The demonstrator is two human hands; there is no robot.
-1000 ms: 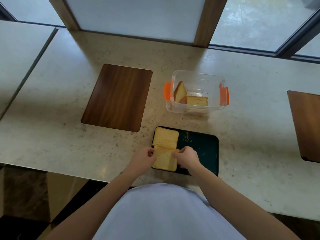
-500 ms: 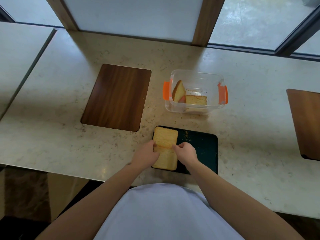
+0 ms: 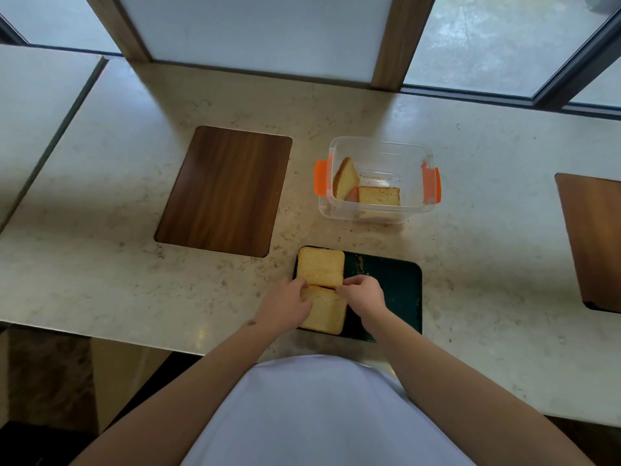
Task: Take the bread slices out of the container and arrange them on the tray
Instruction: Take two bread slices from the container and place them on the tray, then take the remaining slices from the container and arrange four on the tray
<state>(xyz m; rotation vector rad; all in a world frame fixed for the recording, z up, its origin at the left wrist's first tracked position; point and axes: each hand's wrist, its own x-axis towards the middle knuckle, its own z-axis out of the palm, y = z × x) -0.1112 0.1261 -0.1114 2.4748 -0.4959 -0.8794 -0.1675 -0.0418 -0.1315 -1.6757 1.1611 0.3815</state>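
Where the pale stone worktop [image 3: 470, 280] runs under the window, a dark wooden board [image 3: 225, 191] lies inset to the left and part of another [image 3: 594, 243] shows at the right edge. Near the front edge sits a dark green tray [image 3: 396, 287], and just beyond it stands a clear container [image 3: 378, 179] with orange clips [image 3: 321, 178] on its two short sides. Two bread slices remain inside the container: one [image 3: 346, 178] leans upright against the left wall, the other [image 3: 379, 196] stands on edge along the near wall. On the left part of the tray two slices lie flat, the far slice [image 3: 321, 267] overlapping the top edge of the near slice [image 3: 327, 314]. The left hand [image 3: 285, 302] pinches the far slice at its near left corner and covers part of the near slice. The right hand [image 3: 364, 292] pinches the same slice at its near right corner. Crumbs [image 3: 361, 264] dot the bare tray surface.
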